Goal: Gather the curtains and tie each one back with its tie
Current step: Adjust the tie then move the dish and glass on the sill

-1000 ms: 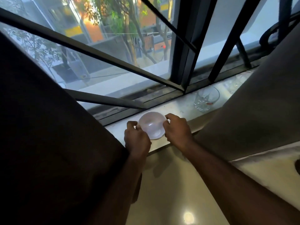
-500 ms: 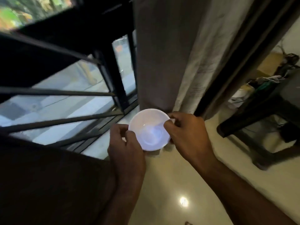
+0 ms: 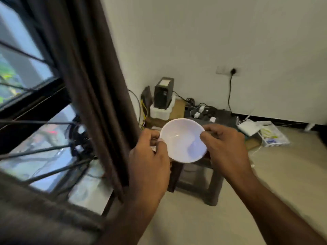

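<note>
A dark brown fabric curtain (image 3: 85, 82) hangs from the top of the view down and to the right in long, close folds. It is drawn together into a fairly narrow band. It lies in front of the right side of the black-framed barred window (image 3: 33, 101), with the white wall (image 3: 194, 41) just beside its right edge. Its lower end hangs loose. A blurred stretch of grey-brown cloth (image 3: 35, 220) crosses the lower-left corner; whether it is a second curtain cannot be told.

Readable text: none.
Label on box (image 3: 163, 96), behind bowl (image 3: 182, 140): blurred.
Print on packet (image 3: 273, 136), right of bowl: blurred.
</note>
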Tool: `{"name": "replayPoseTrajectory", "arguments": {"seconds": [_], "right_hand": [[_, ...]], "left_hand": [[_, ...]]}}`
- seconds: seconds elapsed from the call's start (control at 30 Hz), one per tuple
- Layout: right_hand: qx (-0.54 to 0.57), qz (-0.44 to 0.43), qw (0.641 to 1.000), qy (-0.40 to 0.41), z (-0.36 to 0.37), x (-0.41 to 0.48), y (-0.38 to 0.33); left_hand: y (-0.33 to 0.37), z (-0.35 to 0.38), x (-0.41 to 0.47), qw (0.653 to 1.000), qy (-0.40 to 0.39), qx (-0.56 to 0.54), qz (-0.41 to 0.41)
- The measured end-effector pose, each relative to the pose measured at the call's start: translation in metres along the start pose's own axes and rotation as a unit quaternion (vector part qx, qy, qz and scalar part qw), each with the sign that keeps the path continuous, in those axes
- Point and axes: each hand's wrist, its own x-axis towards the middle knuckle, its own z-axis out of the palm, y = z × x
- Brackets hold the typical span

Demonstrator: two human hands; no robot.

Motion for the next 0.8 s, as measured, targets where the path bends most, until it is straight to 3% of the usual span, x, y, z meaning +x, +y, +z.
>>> {"name": "replayPoseTrajectory", "arguments": {"seconds": [0.13,0.4,0.6,0.8], "right_hand": [[-0.015,0.027,0.998,0.051,-0.019,0.116,0.072],[-0.095,0.120,0.988,0.031,0.009,0.303,0.248],[-0.140,0.146,0.976,-0.078,0.046,0.364,0.326],[-0.159,0.158,0.968,-0.110,0.063,0.385,0.352]], "left_hand": [[-0.008,0.127,0.085,0.996,-0.081,0.015,-0.029],[-0.096,0.339,0.218,0.983,-0.143,0.095,-0.070],[-0.169,0.405,0.264,0.963,-0.177,0.150,-0.137],[-0.199,0.423,0.274,0.959,-0.189,0.138,-0.161]]}}
